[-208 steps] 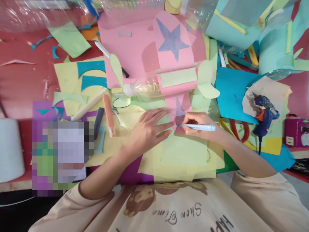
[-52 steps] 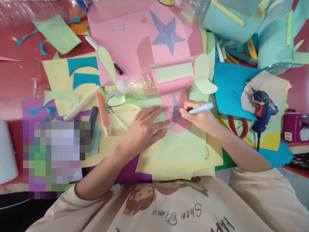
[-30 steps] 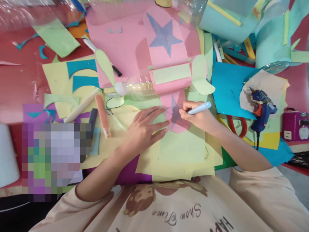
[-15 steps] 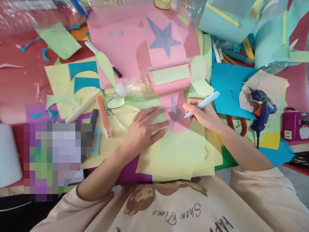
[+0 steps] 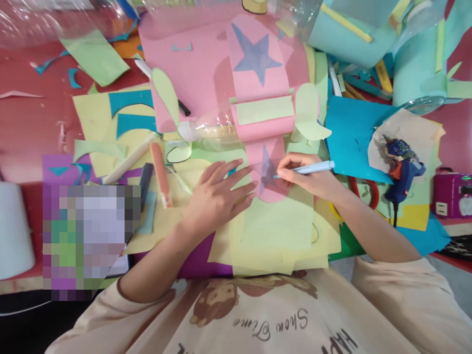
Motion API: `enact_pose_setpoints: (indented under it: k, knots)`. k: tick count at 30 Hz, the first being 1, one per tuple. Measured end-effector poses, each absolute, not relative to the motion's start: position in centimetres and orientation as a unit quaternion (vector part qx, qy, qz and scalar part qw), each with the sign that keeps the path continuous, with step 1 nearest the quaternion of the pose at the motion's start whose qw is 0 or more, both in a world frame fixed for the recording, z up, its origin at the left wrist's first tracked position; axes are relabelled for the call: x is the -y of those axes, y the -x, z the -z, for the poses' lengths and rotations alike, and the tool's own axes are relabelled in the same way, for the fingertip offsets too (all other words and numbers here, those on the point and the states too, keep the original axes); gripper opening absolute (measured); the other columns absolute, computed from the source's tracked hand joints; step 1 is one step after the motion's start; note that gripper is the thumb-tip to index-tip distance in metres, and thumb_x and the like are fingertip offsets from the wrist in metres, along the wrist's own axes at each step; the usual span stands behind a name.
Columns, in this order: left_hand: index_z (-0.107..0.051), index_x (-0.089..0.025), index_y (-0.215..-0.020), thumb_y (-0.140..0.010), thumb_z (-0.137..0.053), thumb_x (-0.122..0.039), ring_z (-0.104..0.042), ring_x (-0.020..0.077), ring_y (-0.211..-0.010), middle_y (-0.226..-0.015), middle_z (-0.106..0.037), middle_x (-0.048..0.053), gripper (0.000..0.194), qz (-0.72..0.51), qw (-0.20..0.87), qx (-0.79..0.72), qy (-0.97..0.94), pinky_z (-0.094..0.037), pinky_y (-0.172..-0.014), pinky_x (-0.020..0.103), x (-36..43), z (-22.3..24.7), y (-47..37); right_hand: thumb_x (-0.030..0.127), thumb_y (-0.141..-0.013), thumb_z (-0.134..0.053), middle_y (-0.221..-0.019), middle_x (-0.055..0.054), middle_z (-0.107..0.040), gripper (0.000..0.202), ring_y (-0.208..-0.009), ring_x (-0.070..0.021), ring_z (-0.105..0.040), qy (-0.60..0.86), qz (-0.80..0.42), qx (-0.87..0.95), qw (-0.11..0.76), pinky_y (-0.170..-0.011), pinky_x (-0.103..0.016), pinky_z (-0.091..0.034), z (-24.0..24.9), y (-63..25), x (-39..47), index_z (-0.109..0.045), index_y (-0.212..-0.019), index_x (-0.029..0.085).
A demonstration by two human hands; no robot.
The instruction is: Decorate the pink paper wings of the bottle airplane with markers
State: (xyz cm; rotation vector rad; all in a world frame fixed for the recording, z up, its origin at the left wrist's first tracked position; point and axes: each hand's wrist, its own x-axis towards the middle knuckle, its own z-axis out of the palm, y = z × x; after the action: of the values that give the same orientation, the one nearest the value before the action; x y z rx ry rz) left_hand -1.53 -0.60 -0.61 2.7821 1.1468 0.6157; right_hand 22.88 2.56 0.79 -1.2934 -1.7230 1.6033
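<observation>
A light-blue marker pen (image 5: 313, 167) is pinched in my right hand (image 5: 302, 174), its tip at a blue star (image 5: 266, 172) drawn on the lower rounded end of a pink paper piece (image 5: 254, 147). My left hand (image 5: 221, 194) lies with fingers spread, fingertips at the left edge of that pink end. Farther up the pink piece, a second, fully coloured blue star (image 5: 256, 53) shows. Between the stars, a pale-green strip (image 5: 264, 110) crosses a pink roll. A clear plastic bottle (image 5: 216, 130) lies partly beneath the pink piece.
A blue glue gun (image 5: 401, 179) rests at the right beside red-handled scissors (image 5: 368, 191). A purple box (image 5: 452, 194) stands at the far right. Orange (image 5: 161, 174) and dark (image 5: 146, 179) markers lie left of my left hand. Pale-yellow sheets (image 5: 276, 250) lie under the work.
The marker has tilted flatter and its tip has moved left on the lower star. My left hand has stayed nearly in place; the whole view has shifted slightly.
</observation>
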Motion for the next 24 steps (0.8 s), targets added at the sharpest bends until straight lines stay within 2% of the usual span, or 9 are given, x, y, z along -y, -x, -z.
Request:
enact_pose_setpoints:
  k: [3,9,14,19,24]
  knots:
    - [-0.070,-0.020,-0.093,-0.090,-0.057,-0.026,-0.066,0.0254,-0.108,-0.113,-0.072,0.005,0.014,-0.216,0.033,-0.370,-0.903,-0.051,-0.093,0.044,0.56,0.69,1.58,0.042,-0.086,-0.062,-0.068,0.001,-0.059,0.028,-0.057,-0.0078,-0.048,0.463,-0.576,0.637,0.220,-0.051,-0.021,-0.035,-0.73,-22.89,-2.43,-0.061,-0.077,0.015]
    - [-0.068,-0.016,-0.101,-0.091,-0.055,-0.025,-0.066,0.0250,-0.108,-0.113,-0.071,0.009,0.019,-0.210,0.106,-0.386,-0.892,-0.052,-0.092,0.041,0.60,0.92,1.49,0.037,-0.087,-0.061,-0.062,0.002,-0.054,0.027,-0.056,-0.0076,-0.044,0.471,-0.528,0.661,0.250,-0.051,-0.021,-0.032,-0.13,-22.95,-2.39,-0.056,-0.071,0.016]
    - [-0.069,-0.018,-0.109,-0.091,-0.055,-0.024,-0.064,0.0285,-0.109,-0.114,-0.069,0.011,0.024,-0.204,0.115,-0.378,-0.896,-0.053,-0.089,0.044,0.58,0.94,1.36,0.031,-0.087,-0.060,-0.062,0.003,-0.054,0.023,-0.056,-0.0077,-0.043,0.467,-0.509,0.681,0.244,-0.051,-0.021,-0.031,-0.30,-22.67,-2.32,-0.056,-0.070,0.016]
    - [-0.070,-0.020,-0.109,-0.093,-0.053,-0.025,-0.064,0.0273,-0.107,-0.115,-0.068,0.011,0.024,-0.203,0.121,-0.385,-0.892,-0.053,-0.088,0.043,0.62,0.94,1.37,0.028,-0.085,-0.060,-0.059,0.003,-0.051,0.023,-0.054,-0.0076,-0.040,0.471,-0.506,0.689,0.218,-0.051,-0.022,-0.029,-0.55,-22.52,-2.28,-0.055,-0.066,0.016]
    - [-0.069,-0.020,-0.109,-0.093,-0.052,-0.025,-0.063,0.0267,-0.109,-0.116,-0.068,0.011,0.024,-0.199,0.123,-0.384,-0.894,-0.053,-0.090,0.043,0.60,1.00,1.46,0.026,-0.085,-0.058,-0.064,0.001,-0.057,0.019,-0.057,-0.0086,-0.045,0.477,-0.500,0.685,0.232,-0.053,-0.022,-0.032,-0.50,-22.55,-2.24,-0.056,-0.070,0.016]
